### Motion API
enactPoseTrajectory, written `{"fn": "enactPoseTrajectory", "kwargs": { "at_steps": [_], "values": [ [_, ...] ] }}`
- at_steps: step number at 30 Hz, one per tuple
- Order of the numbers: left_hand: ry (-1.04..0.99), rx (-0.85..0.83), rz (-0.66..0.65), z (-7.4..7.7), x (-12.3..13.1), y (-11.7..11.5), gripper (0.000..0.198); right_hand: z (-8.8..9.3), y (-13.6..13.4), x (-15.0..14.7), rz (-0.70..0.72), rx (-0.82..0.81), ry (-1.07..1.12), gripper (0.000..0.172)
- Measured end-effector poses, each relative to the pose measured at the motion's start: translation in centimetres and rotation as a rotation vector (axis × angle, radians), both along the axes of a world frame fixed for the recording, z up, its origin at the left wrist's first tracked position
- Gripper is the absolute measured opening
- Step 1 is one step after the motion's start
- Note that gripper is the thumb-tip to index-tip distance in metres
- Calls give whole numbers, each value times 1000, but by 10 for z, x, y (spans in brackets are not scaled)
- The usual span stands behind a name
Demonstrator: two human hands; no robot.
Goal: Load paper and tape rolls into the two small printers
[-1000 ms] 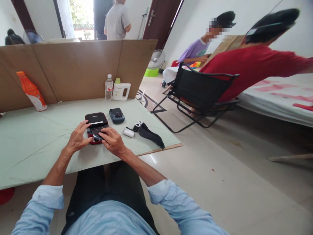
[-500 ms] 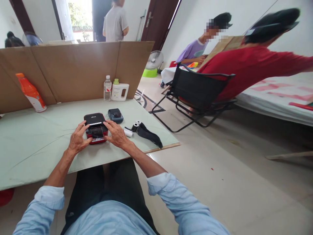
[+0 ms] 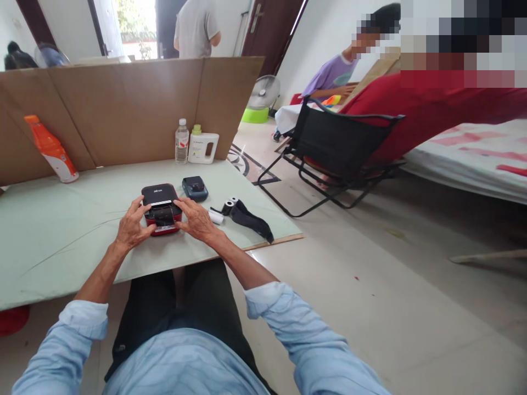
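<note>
A black and red device like a small label printer (image 3: 160, 193) rests on the pale green tabletop, with a dark strip across its front half. My left hand (image 3: 134, 224) holds its left side, fingers along the edge and thumb at the front corner. On the opposite side my right hand (image 3: 196, 219) grips it the same way. Just behind my right hand sits a smaller dark blue device (image 3: 195, 188). To the right of that hand lie a white roll (image 3: 216, 216), a pair of small black rolls (image 3: 229, 205) and a black strip (image 3: 253, 222).
A cardboard screen (image 3: 135, 109) stands along the table's back. Before it are an orange bottle (image 3: 51, 148), a clear water bottle (image 3: 181, 142) and a white jug (image 3: 203, 147). Right of the table (image 3: 82, 236), a person in red sits on a black folding chair (image 3: 346, 137); other people are beyond.
The view has tipped down slightly, so the scene's far part sits higher. Both hands stay on the label printer with hardly any movement. The person in red has leaned a little.
</note>
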State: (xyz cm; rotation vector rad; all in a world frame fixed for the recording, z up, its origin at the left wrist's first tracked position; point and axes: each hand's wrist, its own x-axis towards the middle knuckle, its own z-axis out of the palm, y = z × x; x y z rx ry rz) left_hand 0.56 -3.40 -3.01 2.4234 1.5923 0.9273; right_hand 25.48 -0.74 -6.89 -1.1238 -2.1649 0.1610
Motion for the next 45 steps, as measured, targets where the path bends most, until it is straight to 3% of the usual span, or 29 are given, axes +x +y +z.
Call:
{"fn": "enactPoseTrajectory", "kwargs": {
  "at_steps": [3,8,12,16,26,31,38,45],
  "values": [
    [2,-14,45,-2,0,-2,61,1,-3,-2,14,-53,51,71],
    [-31,-58,60,-15,4,-3,79,-4,-11,-8,27,-296,213,90],
    [-56,-91,47,-23,10,-3,86,-5,-15,-10,49,-369,274,86],
    [-71,-96,46,-20,7,-4,83,0,-14,-16,40,-358,278,84],
    [-71,-56,210,7,-63,9,88,24,19,-92,136,-352,286,81],
    [-116,-79,226,-6,-81,10,88,5,26,-111,150,-368,266,82],
    [-312,-54,352,-24,-65,4,104,-39,26,-114,132,-270,248,90],
    [-358,-50,386,-27,-68,8,104,-40,33,-120,180,-210,240,88]
  ]
}}
